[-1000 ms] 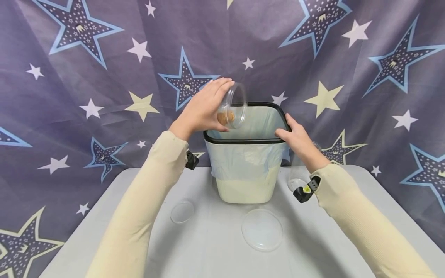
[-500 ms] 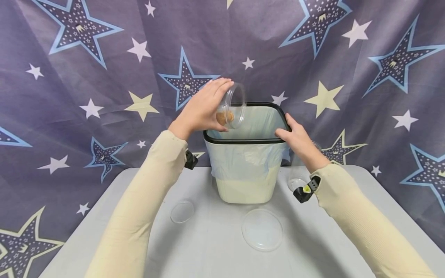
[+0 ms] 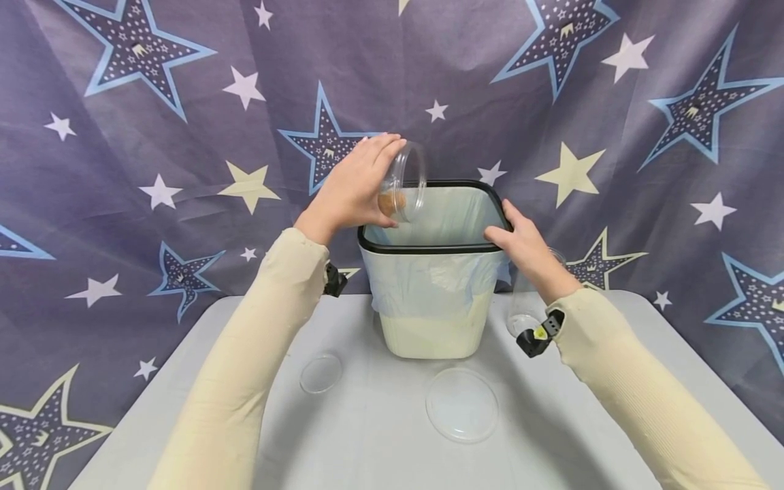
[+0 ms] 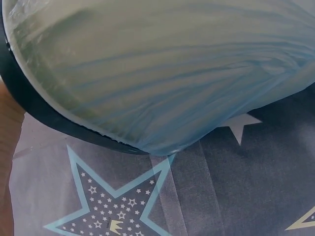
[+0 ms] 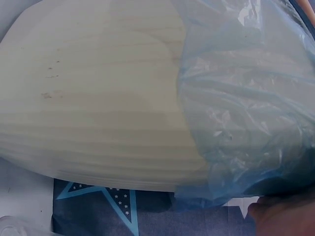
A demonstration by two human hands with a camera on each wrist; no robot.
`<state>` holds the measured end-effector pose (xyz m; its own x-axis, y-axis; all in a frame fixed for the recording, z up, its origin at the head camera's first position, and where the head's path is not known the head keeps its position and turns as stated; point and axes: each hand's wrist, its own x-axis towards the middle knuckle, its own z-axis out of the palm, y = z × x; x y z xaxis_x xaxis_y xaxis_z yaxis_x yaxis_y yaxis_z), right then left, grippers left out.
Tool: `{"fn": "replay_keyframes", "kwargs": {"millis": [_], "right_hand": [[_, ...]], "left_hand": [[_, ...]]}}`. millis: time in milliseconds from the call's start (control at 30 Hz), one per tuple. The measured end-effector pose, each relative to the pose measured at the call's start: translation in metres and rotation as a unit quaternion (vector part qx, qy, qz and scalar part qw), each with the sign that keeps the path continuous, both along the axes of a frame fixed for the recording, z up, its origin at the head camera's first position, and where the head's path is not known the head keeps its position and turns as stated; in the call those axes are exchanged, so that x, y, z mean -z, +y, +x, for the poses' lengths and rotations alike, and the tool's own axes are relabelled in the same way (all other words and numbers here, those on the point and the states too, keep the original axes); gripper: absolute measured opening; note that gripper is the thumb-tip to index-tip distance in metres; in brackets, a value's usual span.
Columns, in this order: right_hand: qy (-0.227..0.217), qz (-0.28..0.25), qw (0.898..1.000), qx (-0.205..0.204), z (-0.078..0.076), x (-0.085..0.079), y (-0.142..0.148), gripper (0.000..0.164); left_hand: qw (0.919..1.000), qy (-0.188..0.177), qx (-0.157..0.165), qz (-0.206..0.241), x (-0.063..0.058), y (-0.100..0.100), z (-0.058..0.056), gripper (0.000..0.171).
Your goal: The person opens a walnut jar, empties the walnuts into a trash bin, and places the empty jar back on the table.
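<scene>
Above the left part of a cream trash can (image 3: 429, 338), my left hand (image 3: 354, 185) holds a clear plastic jar (image 3: 416, 170). The jar is tipped on its side with its mouth to the right. A small brown lump (image 3: 390, 202) lies inside it; its kind is unclear. My right hand (image 3: 528, 248) grips the can's black rim (image 3: 437, 249) at the right, thumb on the inner side. A pale blue bag (image 3: 416, 282) lines the can and folds down over its outside. In the right wrist view, part of the right hand (image 5: 285, 216) shows beside the bag (image 5: 246, 108).
Two clear round lids lie on the grey table (image 3: 380, 435): a small lid (image 3: 321, 373) at left and a larger lid (image 3: 462, 405) before the can. Another clear container (image 3: 523, 299) stands behind my right wrist. A star-patterned curtain (image 3: 202, 150) hangs at the back.
My left hand has shifted slightly left and up with the tipped jar, the brown lump still inside. My right hand has stayed on the rim.
</scene>
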<state>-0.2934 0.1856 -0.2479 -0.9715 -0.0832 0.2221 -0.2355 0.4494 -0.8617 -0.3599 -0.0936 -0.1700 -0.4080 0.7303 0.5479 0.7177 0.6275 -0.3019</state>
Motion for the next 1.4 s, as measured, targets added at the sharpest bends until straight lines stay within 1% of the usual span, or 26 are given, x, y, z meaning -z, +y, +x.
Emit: {"fn": "replay_keyframes", "kwargs": {"millis": [100,200,267,433,600,700,867,967,1133,1400], "right_hand": [[-0.001,0.001,1.000,0.002,0.000,0.000,0.000,0.080],[-0.002,0.001,1.000,0.001,0.001,0.000,0.000,0.080],[-0.002,-0.002,1.000,0.000,0.001,0.000,0.000,0.080],[0.000,0.000,1.000,0.000,0.001,0.000,0.000,0.080],[0.001,0.003,1.000,0.001,0.003,-0.001,0.001,0.079],[0.001,0.001,1.000,-0.001,0.002,-0.001,0.000,0.080],[-0.003,-0.001,1.000,-0.001,0.000,-0.001,0.000,0.080],[-0.002,-0.004,1.000,-0.001,0.000,-0.001,0.000,0.079],[0.001,-0.001,1.000,-0.003,0.000,-0.001,0.001,0.079],[-0.005,0.003,1.000,0.001,0.001,0.000,0.001,0.079]], "left_hand": [[1.0000,0.005,-0.001,0.001,0.000,0.001,0.000,0.123],[0.9998,0.002,0.021,-0.001,0.001,0.002,0.000,0.123],[0.9996,0.003,0.030,0.000,0.001,0.003,0.001,0.122],[0.9997,0.011,0.022,-0.008,0.000,0.003,0.002,0.122],[0.9992,0.002,0.035,-0.021,-0.001,0.005,0.004,0.121],[0.9992,0.005,0.034,-0.021,-0.001,0.006,0.004,0.120],[0.9988,0.006,0.040,-0.026,-0.002,0.009,0.004,0.121],[0.9990,0.011,0.033,-0.028,-0.004,0.010,0.003,0.121],[0.9986,0.005,0.038,-0.036,-0.005,0.011,0.005,0.121],[0.9991,0.002,0.028,-0.031,-0.001,0.007,0.004,0.120]]}}
